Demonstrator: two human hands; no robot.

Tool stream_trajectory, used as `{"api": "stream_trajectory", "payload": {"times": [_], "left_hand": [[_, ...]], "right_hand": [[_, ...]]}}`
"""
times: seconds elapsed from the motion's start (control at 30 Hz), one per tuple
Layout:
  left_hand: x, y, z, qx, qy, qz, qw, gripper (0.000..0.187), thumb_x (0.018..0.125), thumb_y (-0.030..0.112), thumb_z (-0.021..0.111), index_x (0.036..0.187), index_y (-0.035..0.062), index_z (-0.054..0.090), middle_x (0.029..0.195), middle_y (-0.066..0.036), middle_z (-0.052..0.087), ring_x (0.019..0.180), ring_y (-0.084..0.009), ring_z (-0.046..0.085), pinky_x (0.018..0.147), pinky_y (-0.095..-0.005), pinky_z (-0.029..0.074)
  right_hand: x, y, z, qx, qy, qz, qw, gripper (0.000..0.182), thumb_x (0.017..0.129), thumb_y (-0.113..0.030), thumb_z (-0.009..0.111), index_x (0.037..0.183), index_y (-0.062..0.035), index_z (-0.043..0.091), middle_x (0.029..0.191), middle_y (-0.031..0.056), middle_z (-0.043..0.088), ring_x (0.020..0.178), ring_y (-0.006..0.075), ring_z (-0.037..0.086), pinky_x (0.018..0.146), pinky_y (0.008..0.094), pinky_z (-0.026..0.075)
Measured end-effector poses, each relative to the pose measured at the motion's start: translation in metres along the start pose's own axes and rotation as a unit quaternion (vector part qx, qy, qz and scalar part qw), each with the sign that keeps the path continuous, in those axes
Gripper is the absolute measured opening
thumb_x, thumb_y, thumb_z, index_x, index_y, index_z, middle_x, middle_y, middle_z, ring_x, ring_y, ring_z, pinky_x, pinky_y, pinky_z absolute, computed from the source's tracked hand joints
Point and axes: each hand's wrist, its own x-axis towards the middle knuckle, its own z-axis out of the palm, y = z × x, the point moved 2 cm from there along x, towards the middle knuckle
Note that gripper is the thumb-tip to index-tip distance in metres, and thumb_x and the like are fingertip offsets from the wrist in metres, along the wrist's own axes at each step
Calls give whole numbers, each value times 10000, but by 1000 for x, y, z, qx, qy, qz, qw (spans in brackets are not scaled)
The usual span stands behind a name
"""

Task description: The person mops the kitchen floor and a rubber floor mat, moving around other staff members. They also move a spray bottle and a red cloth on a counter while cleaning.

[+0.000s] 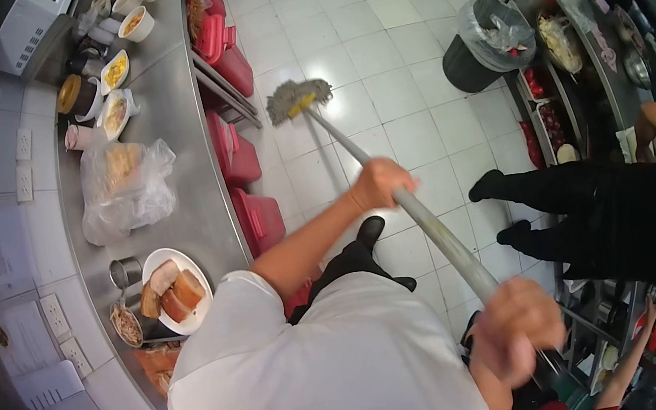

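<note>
A long grey mop handle [442, 237] slants across the view from lower right to upper left. My left hand [383, 183] is wrapped round its middle. Nearer my body, my right hand [519, 329] grips the upper end, slightly blurred. At the far end, the grey mop head [298, 98] with a yellow clamp rests on the white tiled floor [356, 55], close to the red bins.
A steel counter [180, 82] with food plates and bags runs along the left. Red bins [257, 216] stand beneath it. A lined trash bin [476, 53] stands at right. A person in black [621, 210] is at the right shelves; another person's arm [628, 368] shows lower right.
</note>
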Motion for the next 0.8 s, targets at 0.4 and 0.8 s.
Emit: {"api": "stream_trajectory", "payload": {"times": [0.4,0.8], "left_hand": [[-101,-113,-77,218,-42,-224,949,299,765,152,721,574,35,522,659,-123,581,711,-329,573,701,-442,482],[-74,194,30,119,123,-171,970,381,729,65,708,501,57,402,504,-126,457,472,-325,460,463,-420,361]], "right_hand": [[-106,147,45,-78,-242,52,966,176,728,92,639,666,-22,520,664,106,552,671,281,598,826,409,514],[-63,-138,-28,69,-273,13,960,192,774,-8,640,690,-56,474,596,59,559,514,216,563,523,347,493]]}}
